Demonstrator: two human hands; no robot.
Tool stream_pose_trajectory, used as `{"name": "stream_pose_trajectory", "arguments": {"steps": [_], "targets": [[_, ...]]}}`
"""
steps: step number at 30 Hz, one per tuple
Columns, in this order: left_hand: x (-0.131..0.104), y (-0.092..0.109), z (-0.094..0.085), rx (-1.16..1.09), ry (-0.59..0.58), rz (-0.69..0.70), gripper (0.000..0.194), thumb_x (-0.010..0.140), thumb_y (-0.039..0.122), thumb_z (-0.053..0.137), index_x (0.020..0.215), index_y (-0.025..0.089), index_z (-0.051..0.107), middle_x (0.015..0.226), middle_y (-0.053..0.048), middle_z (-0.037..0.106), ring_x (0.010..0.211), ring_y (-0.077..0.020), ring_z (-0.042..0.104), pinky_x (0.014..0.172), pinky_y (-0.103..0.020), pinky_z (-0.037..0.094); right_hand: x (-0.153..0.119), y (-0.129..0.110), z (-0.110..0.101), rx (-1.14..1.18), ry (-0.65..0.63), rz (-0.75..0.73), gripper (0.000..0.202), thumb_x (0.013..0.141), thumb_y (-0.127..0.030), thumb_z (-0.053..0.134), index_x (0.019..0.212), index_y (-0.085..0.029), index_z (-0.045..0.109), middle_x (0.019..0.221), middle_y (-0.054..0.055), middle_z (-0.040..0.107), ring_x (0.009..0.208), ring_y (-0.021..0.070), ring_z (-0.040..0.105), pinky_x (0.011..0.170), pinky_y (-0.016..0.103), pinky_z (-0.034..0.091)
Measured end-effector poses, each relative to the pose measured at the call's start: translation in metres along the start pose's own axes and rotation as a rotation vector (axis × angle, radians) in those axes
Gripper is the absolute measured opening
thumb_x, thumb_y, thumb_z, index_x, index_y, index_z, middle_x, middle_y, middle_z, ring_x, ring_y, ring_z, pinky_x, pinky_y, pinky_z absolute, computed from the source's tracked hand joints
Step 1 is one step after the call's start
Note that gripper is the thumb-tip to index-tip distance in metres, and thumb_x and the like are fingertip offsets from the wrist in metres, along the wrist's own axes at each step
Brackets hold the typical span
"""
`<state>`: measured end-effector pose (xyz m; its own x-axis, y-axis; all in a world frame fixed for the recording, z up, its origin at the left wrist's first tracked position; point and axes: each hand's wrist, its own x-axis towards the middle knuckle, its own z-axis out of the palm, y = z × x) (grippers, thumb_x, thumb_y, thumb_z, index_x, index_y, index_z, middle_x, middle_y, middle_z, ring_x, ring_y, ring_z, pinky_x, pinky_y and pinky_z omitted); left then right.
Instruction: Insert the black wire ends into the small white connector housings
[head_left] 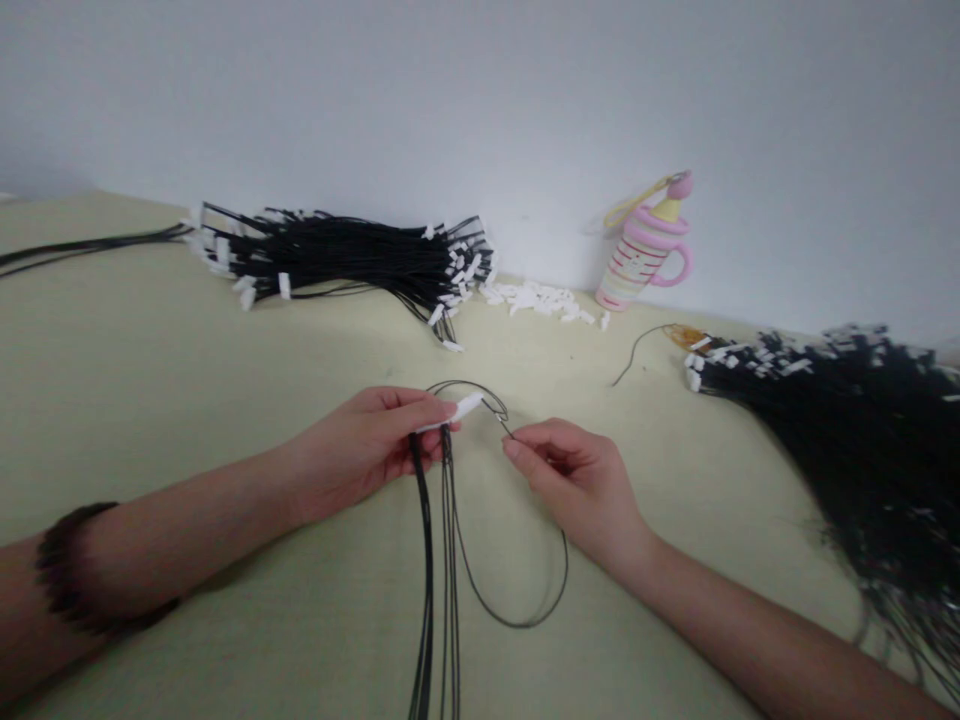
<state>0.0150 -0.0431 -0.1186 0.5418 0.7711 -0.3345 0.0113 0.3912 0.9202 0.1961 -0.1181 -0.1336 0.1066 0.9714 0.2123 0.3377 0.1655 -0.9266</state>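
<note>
My left hand (394, 430) is closed on a small white plastic piece (469, 405), thumb on top and fingers beneath. Several black cords (426, 570) hang down from that hand toward the near edge of the picture. Just to the right, my right hand (581, 475) pinches the end of a thin black cord (517, 627) between thumb and forefinger. This cord curves in a loop below both hands. Between the fingertips and the white piece is a short dark strand with a small shiny bit, too small to make out. Part of the white piece is hidden by my left fingers.
A bundle of black cords (352, 255) with white ends lies at the back left. Beside it are loose white pieces (536, 298). A striped pink cup (637, 262) leans near the wall. Another black cord bundle (862, 430) covers the right side, near an orange coil (686, 337).
</note>
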Motion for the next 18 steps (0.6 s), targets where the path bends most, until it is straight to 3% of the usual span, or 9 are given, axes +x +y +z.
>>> {"name": "stream_pose_trajectory", "arguments": {"steps": [3,8,18], "targets": [[0.0002,-0.0004,-0.0004,-0.025,-0.01,0.001,0.016,0.073,0.027,0.062,0.064,0.014,0.061,0.053,0.004,0.05,0.052,-0.0055,0.046,0.049,-0.015,0.038,0.003,-0.0016,-0.0012,0.006,0.043,-0.002,0.01,0.07,-0.023,0.063,0.076,-0.017,0.067,0.071,0.004,0.061,0.061,0.0116,0.053,0.053,0.023,0.042],[-0.0019,-0.0007,0.0016,0.073,-0.009,0.028,0.019,0.074,0.028,0.061,0.062,0.013,0.06,0.052,0.003,0.051,0.051,-0.0059,0.045,0.047,-0.015,0.035,0.005,-0.0043,0.0034,0.148,-0.002,0.151,0.011,0.066,-0.023,0.067,0.072,-0.014,0.064,0.061,0.002,0.06,0.054,0.0095,0.052,0.05,0.021,0.041],[-0.0032,-0.0008,0.0017,0.191,-0.026,0.064,0.022,0.075,0.031,0.058,0.061,0.015,0.059,0.054,0.002,0.052,0.052,-0.0071,0.044,0.048,-0.017,0.034,0.0054,-0.0068,0.0058,0.152,0.028,0.158,0.013,0.069,-0.026,0.063,0.068,-0.013,0.06,0.059,0.001,0.058,0.05,0.0076,0.046,0.046,0.02,0.036]]}}
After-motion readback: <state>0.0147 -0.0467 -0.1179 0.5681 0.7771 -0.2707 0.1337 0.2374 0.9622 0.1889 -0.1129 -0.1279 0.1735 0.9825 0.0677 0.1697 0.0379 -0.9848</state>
